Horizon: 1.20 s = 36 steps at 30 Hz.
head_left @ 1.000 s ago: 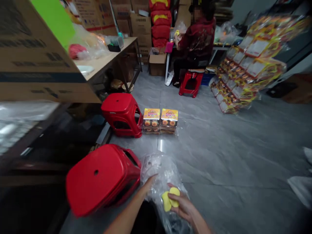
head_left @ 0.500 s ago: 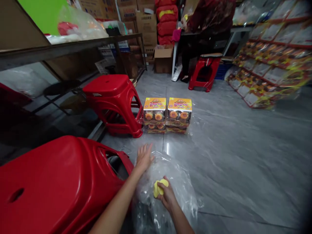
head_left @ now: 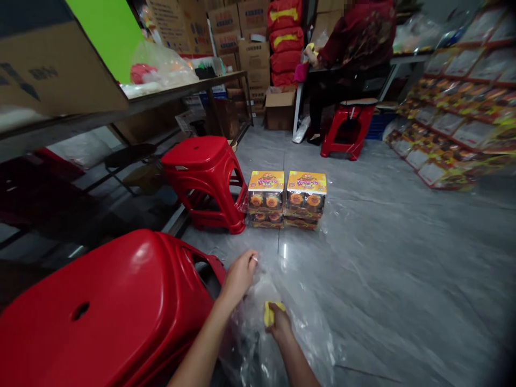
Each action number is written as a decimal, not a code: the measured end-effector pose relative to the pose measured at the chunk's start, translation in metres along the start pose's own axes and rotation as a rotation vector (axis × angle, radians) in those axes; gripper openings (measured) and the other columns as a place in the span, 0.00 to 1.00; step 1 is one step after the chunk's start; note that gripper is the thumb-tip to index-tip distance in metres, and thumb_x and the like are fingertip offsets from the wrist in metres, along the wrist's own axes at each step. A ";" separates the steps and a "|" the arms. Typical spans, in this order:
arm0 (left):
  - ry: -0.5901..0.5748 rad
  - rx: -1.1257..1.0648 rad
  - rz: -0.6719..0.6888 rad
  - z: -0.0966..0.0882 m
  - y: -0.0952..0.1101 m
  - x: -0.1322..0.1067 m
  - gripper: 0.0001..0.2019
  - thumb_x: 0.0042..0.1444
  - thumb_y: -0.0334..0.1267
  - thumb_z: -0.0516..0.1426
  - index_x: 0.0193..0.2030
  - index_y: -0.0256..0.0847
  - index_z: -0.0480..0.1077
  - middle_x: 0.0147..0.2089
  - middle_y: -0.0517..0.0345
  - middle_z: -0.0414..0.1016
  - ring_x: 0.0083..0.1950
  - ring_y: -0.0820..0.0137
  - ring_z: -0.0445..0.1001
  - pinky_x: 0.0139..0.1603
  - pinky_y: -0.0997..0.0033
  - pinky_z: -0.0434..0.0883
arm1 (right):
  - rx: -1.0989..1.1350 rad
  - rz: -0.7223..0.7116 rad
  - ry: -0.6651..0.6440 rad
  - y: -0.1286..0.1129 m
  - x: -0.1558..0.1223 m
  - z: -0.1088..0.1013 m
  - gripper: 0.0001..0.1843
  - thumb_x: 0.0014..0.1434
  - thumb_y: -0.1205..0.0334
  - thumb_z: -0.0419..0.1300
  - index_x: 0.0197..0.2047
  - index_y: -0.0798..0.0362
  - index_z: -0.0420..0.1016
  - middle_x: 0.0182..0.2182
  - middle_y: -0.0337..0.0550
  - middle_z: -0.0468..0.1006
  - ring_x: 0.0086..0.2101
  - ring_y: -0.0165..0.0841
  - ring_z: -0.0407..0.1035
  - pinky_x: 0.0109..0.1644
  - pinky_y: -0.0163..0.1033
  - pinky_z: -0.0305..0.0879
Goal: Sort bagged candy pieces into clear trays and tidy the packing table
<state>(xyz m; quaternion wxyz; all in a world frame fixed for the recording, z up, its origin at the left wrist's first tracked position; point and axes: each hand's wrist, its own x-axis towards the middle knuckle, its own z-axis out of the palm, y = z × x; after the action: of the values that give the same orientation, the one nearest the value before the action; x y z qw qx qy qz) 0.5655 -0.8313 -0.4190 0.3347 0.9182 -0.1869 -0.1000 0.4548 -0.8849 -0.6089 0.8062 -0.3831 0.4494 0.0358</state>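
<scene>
A large clear plastic bag (head_left: pixel 298 317) lies loosely spread on the floor in front of me. My left hand (head_left: pixel 241 275) is closed at its upper left edge, pinching the film between thumb and fingers. My right hand (head_left: pixel 279 318) is above the middle of the bag, its fingers wrapped round a folded yellow cloth (head_left: pixel 269 314). Just past the bag are two plastic-wrapped stacks of snack boxes, the left stack (head_left: pixel 266 199) and the right stack (head_left: pixel 305 199), with yellow-orange printed lids.
One red stool (head_left: pixel 121 301) is close at my left, with another red stool (head_left: pixel 205 180) beyond it. A workbench (head_left: pixel 161 88) runs along the left. At the back, a person (head_left: pixel 358 37) sits on a red stool (head_left: pixel 349 129). Wrapped packs (head_left: pixel 455 118) are piled at the right.
My left hand has gone from spread fingers over the bag to a pinch on its edge. My right hand still grips the yellow cloth. The view has shifted, moving the scene right and down.
</scene>
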 end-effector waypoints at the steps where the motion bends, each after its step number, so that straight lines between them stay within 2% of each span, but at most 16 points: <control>1: -0.033 -0.014 -0.045 0.005 -0.006 0.005 0.12 0.55 0.37 0.43 0.36 0.40 0.65 0.31 0.59 0.69 0.33 0.71 0.68 0.36 0.74 0.62 | 0.009 0.010 0.063 -0.008 -0.018 0.003 0.33 0.33 0.48 0.59 0.45 0.51 0.64 0.24 0.42 0.70 0.31 0.42 0.66 0.30 0.44 0.60; 2: -0.059 -0.034 -0.083 0.007 -0.009 0.010 0.12 0.54 0.36 0.43 0.40 0.39 0.65 0.34 0.56 0.70 0.35 0.71 0.69 0.38 0.73 0.62 | 0.024 0.012 0.121 -0.017 -0.039 0.005 0.36 0.33 0.49 0.59 0.48 0.50 0.60 0.27 0.41 0.71 0.32 0.42 0.66 0.30 0.43 0.60; 4: -0.087 -0.066 -0.120 0.002 -0.001 0.015 0.17 0.51 0.36 0.48 0.49 0.38 0.62 0.42 0.51 0.70 0.42 0.68 0.68 0.45 0.70 0.62 | 0.088 0.030 0.153 -0.040 -0.088 0.007 0.39 0.34 0.51 0.61 0.51 0.47 0.55 0.31 0.40 0.72 0.33 0.40 0.67 0.30 0.41 0.61; 7: -0.081 -0.187 -0.122 -0.032 0.038 0.005 0.27 0.46 0.39 0.55 0.54 0.36 0.58 0.52 0.46 0.64 0.55 0.63 0.61 0.56 0.65 0.54 | 0.275 0.147 0.065 -0.090 -0.168 0.010 0.37 0.32 0.54 0.66 0.46 0.49 0.58 0.29 0.41 0.74 0.30 0.38 0.68 0.30 0.40 0.63; 8: -0.090 -0.291 -0.166 -0.048 0.057 -0.004 0.27 0.46 0.41 0.56 0.53 0.36 0.59 0.54 0.45 0.63 0.56 0.62 0.59 0.57 0.65 0.53 | 0.335 0.182 0.030 -0.112 -0.194 0.013 0.35 0.31 0.56 0.67 0.44 0.49 0.60 0.28 0.41 0.75 0.30 0.37 0.69 0.30 0.39 0.63; 10: -0.183 -0.589 -0.364 -0.086 0.099 -0.027 0.27 0.47 0.49 0.54 0.51 0.35 0.61 0.54 0.44 0.62 0.56 0.62 0.60 0.55 0.65 0.57 | 0.407 0.205 -0.032 -0.163 -0.246 0.023 0.33 0.31 0.58 0.69 0.43 0.50 0.62 0.29 0.42 0.76 0.30 0.36 0.70 0.32 0.39 0.64; 12: -0.378 -0.921 -0.610 -0.127 0.147 -0.053 0.30 0.47 0.57 0.50 0.50 0.35 0.62 0.53 0.43 0.64 0.52 0.62 0.64 0.50 0.65 0.62 | 0.451 0.178 -0.115 -0.221 -0.297 0.037 0.30 0.35 0.59 0.69 0.43 0.51 0.64 0.31 0.42 0.77 0.31 0.35 0.70 0.33 0.39 0.65; 14: -0.566 -1.192 -0.733 -0.168 0.199 -0.073 0.33 0.47 0.61 0.47 0.50 0.34 0.62 0.51 0.43 0.66 0.49 0.62 0.67 0.45 0.64 0.65 | 0.485 0.120 -0.192 -0.283 -0.342 0.049 0.26 0.40 0.60 0.67 0.44 0.53 0.66 0.34 0.44 0.77 0.34 0.34 0.70 0.37 0.39 0.65; 16: -0.655 -1.358 -0.694 -0.203 0.251 -0.080 0.30 0.49 0.58 0.48 0.49 0.35 0.63 0.50 0.44 0.67 0.48 0.63 0.68 0.45 0.65 0.65 | 0.497 0.058 -0.264 -0.342 -0.379 0.056 0.23 0.45 0.62 0.65 0.45 0.55 0.67 0.38 0.45 0.76 0.38 0.35 0.69 0.42 0.39 0.64; 19: -0.636 -1.359 -0.572 -0.232 0.322 -0.063 0.18 0.50 0.46 0.55 0.45 0.38 0.66 0.45 0.49 0.70 0.44 0.67 0.70 0.43 0.67 0.65 | 0.485 -0.012 -0.379 -0.420 -0.412 0.052 0.18 0.51 0.63 0.61 0.45 0.58 0.69 0.40 0.48 0.75 0.43 0.37 0.67 0.48 0.43 0.62; 22: -0.533 -1.232 -0.471 -0.234 0.385 -0.025 0.11 0.48 0.40 0.58 0.36 0.36 0.66 0.36 0.54 0.73 0.37 0.71 0.71 0.40 0.71 0.66 | 0.494 -0.068 -0.432 -0.488 -0.422 0.028 0.15 0.53 0.63 0.58 0.45 0.60 0.70 0.42 0.50 0.74 0.46 0.38 0.65 0.52 0.45 0.59; 26: -0.403 -1.209 -0.361 -0.220 0.484 0.030 0.09 0.50 0.39 0.56 0.33 0.37 0.63 0.32 0.57 0.74 0.33 0.74 0.72 0.38 0.74 0.66 | 0.550 -0.087 -0.482 -0.592 -0.422 -0.028 0.16 0.56 0.61 0.55 0.46 0.60 0.69 0.47 0.52 0.70 0.51 0.40 0.59 0.55 0.49 0.54; 29: -0.432 -1.315 -0.344 -0.211 0.579 0.061 0.09 0.52 0.37 0.54 0.39 0.38 0.62 0.36 0.56 0.74 0.36 0.73 0.73 0.39 0.72 0.67 | 0.571 -0.038 -0.548 -0.682 -0.431 -0.074 0.21 0.58 0.54 0.51 0.47 0.62 0.68 0.50 0.55 0.67 0.53 0.40 0.57 0.57 0.48 0.51; 32: -0.509 -1.387 -0.300 -0.204 0.672 0.080 0.13 0.53 0.36 0.53 0.46 0.39 0.61 0.42 0.53 0.73 0.39 0.71 0.73 0.41 0.71 0.68 | 0.588 -0.014 -0.627 -0.763 -0.449 -0.110 0.27 0.58 0.48 0.47 0.49 0.62 0.67 0.50 0.54 0.67 0.53 0.39 0.57 0.57 0.45 0.50; 34: -0.580 -1.380 -0.237 -0.201 0.722 0.088 0.15 0.54 0.35 0.53 0.49 0.40 0.62 0.44 0.52 0.73 0.41 0.71 0.73 0.41 0.72 0.68 | 0.585 -0.033 -0.674 -0.805 -0.462 -0.126 0.29 0.58 0.45 0.45 0.51 0.58 0.66 0.50 0.51 0.68 0.53 0.37 0.57 0.57 0.44 0.50; 36: -0.635 -1.324 -0.158 -0.197 0.759 0.096 0.16 0.54 0.35 0.53 0.50 0.40 0.62 0.44 0.53 0.73 0.41 0.71 0.72 0.42 0.72 0.68 | 0.570 -0.052 -0.719 -0.836 -0.472 -0.136 0.30 0.57 0.42 0.44 0.52 0.55 0.65 0.50 0.47 0.68 0.52 0.37 0.57 0.57 0.45 0.49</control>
<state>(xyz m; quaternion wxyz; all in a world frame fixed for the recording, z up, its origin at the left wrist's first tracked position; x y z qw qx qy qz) 0.5038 -1.2928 0.2199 0.7405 0.4614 -0.1084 -0.4765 0.4162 -1.4266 0.1942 0.9848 -0.1207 0.1230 0.0212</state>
